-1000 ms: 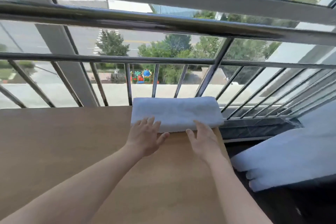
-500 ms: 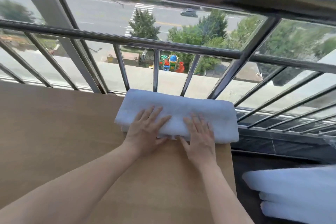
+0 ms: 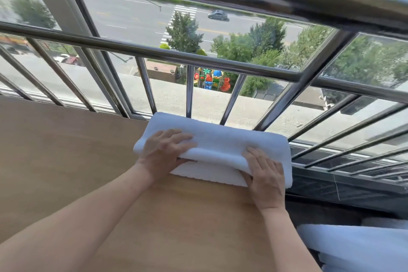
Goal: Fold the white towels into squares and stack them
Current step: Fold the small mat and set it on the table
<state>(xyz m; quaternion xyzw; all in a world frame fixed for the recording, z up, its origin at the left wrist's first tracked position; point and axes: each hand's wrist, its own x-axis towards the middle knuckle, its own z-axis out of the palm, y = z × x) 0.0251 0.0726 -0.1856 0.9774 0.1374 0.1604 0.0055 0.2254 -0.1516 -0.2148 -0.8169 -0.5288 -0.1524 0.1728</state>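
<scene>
A folded white towel (image 3: 223, 139) lies at the far right corner of the wooden table (image 3: 66, 161), against the railing. My left hand (image 3: 164, 152) grips its left part, fingers on top and thumb under the upper layer. My right hand (image 3: 266, 174) grips the right near edge the same way. The upper layer is lifted a little off the lower layer (image 3: 207, 172) along the near side.
A metal railing (image 3: 189, 57) with slanted bars stands just behind the towel, in front of a window. More white towels (image 3: 357, 247) are piled low at the right, beyond the table's right edge. A dark sill (image 3: 344, 187) runs under the railing.
Both hands went from lying flat on the towel to gripping its near edge, and the top layer has risen. The right hand slid to the right. The view tilted down and closer.
</scene>
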